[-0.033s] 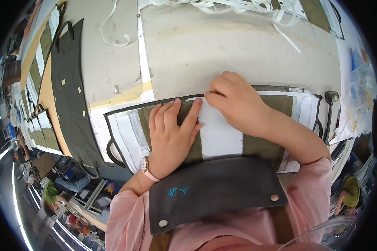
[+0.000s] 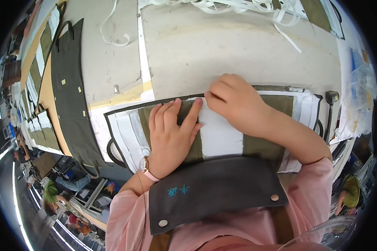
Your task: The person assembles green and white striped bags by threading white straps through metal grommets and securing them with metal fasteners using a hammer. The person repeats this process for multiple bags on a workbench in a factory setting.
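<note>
- The panel (image 2: 222, 129) lies along the near edge of the bench (image 2: 238, 50), its long side roughly in line with that edge.
- Our left hand (image 2: 169, 136) rests palm down on it, fingers spread, tips up by the dark edging (image 2: 130, 107).
- Our right hand (image 2: 234, 100) is curled, thumb and forefinger pinching the edging just beside the left forefinger.
- We judge the panel light and soft, floppy across the olive and white cloth, a little stiffer along the edging; nothing about it looks fragile.
- The white parts look smooth and may slide, so a flat, spread palm suits them; the frayed seams could catch.
- For lifting, we would take the edging near two corners, or the dark left loop (image 2: 109, 149) and right loop (image 2: 320, 128).
- The dark flap (image 2: 218, 184) on our front hides the panel's near middle, and our hands cover part of the far side.
- We cannot make out exactly what lies between the right fingertips.
- Towards the bench's far right corner, another panel (image 2: 316, 14) is cut off by the view.
</note>
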